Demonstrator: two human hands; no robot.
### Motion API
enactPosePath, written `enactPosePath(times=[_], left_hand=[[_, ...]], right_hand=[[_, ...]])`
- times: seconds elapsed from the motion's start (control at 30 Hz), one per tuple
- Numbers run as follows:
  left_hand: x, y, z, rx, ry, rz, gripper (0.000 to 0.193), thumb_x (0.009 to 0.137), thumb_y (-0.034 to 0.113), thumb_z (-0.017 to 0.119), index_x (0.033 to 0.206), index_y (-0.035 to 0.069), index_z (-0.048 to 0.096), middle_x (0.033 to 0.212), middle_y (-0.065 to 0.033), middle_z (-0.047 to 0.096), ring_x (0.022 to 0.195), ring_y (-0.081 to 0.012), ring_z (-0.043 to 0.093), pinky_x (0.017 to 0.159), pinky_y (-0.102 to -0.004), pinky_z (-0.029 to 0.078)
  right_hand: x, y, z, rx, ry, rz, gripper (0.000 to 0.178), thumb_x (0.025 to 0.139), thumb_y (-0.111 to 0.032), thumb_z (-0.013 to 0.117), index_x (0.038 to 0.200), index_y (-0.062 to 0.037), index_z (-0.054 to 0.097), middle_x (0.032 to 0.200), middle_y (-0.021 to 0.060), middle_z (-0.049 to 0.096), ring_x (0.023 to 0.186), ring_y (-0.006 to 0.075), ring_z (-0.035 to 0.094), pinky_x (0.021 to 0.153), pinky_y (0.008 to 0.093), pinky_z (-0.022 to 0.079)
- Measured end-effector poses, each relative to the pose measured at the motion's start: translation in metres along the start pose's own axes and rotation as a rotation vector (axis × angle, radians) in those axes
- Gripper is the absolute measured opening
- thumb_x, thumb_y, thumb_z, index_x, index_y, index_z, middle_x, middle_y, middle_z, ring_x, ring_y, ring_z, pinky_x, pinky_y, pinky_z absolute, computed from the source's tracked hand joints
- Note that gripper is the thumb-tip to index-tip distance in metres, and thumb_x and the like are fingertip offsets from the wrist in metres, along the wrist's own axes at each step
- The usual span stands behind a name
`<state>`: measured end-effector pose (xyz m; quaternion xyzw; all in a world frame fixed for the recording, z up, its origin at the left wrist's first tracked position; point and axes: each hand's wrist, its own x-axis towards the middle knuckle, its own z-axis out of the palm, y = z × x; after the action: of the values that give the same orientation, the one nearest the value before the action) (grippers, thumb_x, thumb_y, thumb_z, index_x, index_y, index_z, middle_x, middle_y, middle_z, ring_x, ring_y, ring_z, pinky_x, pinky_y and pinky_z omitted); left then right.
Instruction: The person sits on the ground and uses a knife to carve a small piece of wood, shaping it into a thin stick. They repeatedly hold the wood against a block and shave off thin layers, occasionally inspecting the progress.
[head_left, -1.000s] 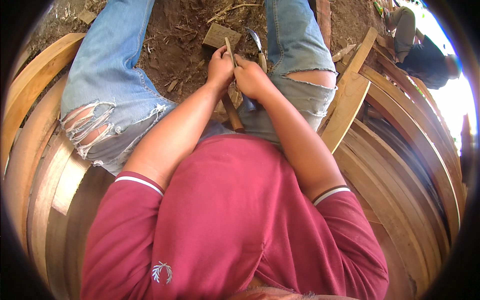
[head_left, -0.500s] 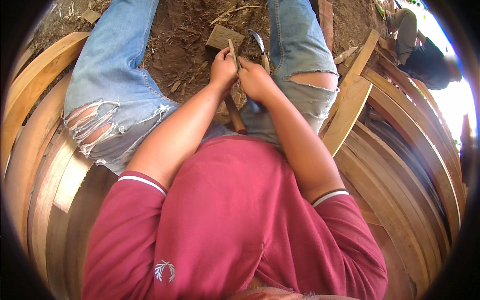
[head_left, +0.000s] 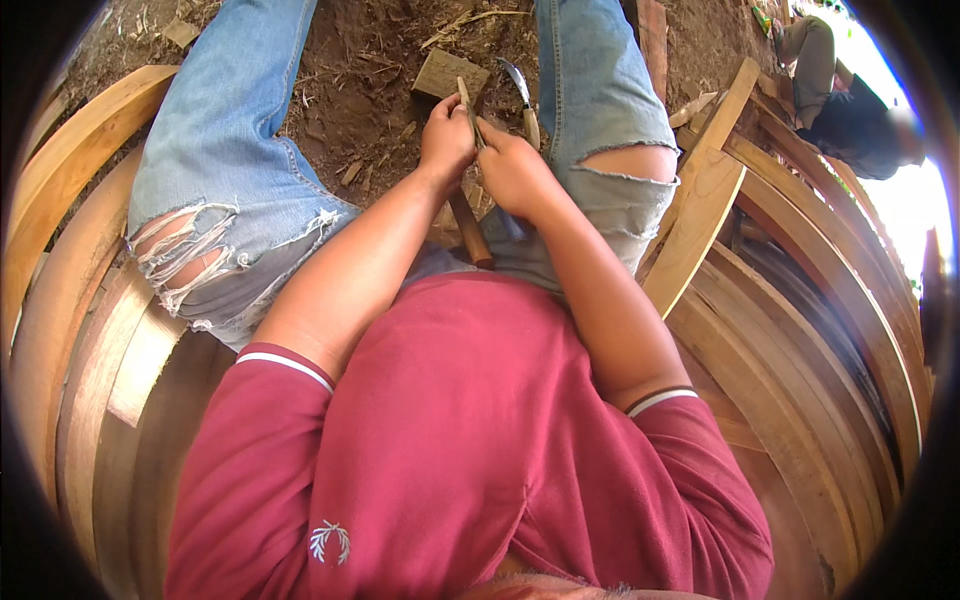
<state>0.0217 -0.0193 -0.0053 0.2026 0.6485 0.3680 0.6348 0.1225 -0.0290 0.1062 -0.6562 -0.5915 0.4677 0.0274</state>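
Note:
My left hand [head_left: 447, 138] is closed around a thin, narrow wooden strip [head_left: 463, 92], which points up and away from me between my knees. Against the strip's near end, my right hand [head_left: 514, 170] is closed too, thumb side toward the strip. Its fingers curl underneath, so what they grip cannot be made out. Below both hands, a brown wooden handle [head_left: 469, 230] slants toward my lap; its far end is hidden. Just beyond the strip's tip a squared wooden block [head_left: 450, 72] lies on the ground. A curved-blade knife [head_left: 530, 122] with a pale handle rests beside my right leg.
Curved wooden pieces [head_left: 85, 250] are stacked at my left, and more curved pieces [head_left: 800, 340] stand at my right. A joined pale wooden piece [head_left: 708, 195] sits by my right knee. Wood chips litter the dirt floor [head_left: 350, 120]. Another person [head_left: 850, 110] is at the far right.
My right hand has shifted slightly up and outward along the strip. A blue bit that showed below it is now out of sight. My left hand stays in place.

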Motion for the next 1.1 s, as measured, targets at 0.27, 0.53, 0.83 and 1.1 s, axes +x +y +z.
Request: enactPosePath(times=[0.27,0.53,0.83,1.1], left_hand=[[-0.006,0.014,0.002,-0.022,-0.025,-0.07,0.043,0.103,0.022,0.046,0.14,0.003,0.053,0.116,-0.0165,0.068,0.101,-0.0219,0.064,0.085,-0.0345,0.051],[-0.01,0.024,0.001,-0.046,-0.047,-0.116,0.043,0.102,0.023,0.047,0.139,0.001,0.054,0.121,-0.016,0.067,0.105,-0.0225,0.064,0.089,-0.0347,0.05],[-0.001,0.011,0.001,0.027,-0.032,-0.11,0.042,0.103,0.023,0.047,0.138,0.001,0.056,0.126,-0.0183,0.066,0.115,-0.0263,0.063,0.097,-0.0359,0.047],[-0.006,0.012,0.002,0.056,-0.024,-0.052,0.043,0.102,0.023,0.048,0.138,0.0,0.056,0.124,-0.0196,0.067,0.115,-0.0279,0.064,0.097,-0.0366,0.048]], right_hand=[[-0.003,0.009,0.004,-0.084,0.046,0.017,0.056,0.092,-0.013,0.044,0.146,0.0035,0.048,0.119,0.0328,0.066,0.104,0.0352,0.068,0.093,0.0377,0.05],[0.011,0.013,0.005,0.037,-0.013,0.081,0.056,0.093,-0.016,0.045,0.143,0.0086,0.047,0.129,0.038,0.056,0.128,0.0454,0.054,0.109,0.0441,0.041],[-0.011,-0.009,-0.004,0.043,-0.02,0.151,0.055,0.093,-0.015,0.045,0.144,0.0046,0.048,0.127,0.0358,0.059,0.123,0.0459,0.056,0.106,0.045,0.043],[0.01,-0.001,-0.001,0.063,-0.025,0.133,0.057,0.092,-0.015,0.044,0.145,0.005,0.047,0.123,0.0357,0.061,0.115,0.0432,0.061,0.1,0.0431,0.046]])
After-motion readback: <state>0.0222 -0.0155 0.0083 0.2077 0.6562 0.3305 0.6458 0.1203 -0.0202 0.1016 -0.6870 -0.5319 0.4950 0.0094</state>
